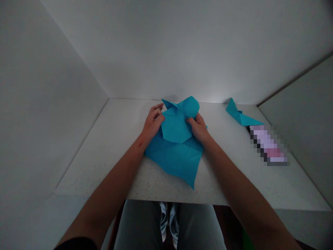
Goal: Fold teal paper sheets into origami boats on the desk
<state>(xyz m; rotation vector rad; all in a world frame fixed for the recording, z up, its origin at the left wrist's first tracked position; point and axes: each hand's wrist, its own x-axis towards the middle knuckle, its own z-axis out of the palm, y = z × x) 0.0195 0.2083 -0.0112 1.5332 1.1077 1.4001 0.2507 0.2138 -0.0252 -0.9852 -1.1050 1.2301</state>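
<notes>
Between my two hands is a folded piece of blue paper [177,128], raised a little over the table with creased flaps at its top. My left hand [154,119] pinches its left edge with the thumb in front. On the opposite edge my right hand [197,126] grips the paper, thumb on the near face and the other fingers mostly hidden behind. Beneath it lies a larger blue paper sheet [174,158], uneven along its near edge, with one corner pointing toward me.
A folded blue paper shape [240,116] stands at the back right of the white table [104,149]. Near it lies a phone-like object [269,144], blurred out by pixels. White walls [166,52] enclose the table at the back and sides.
</notes>
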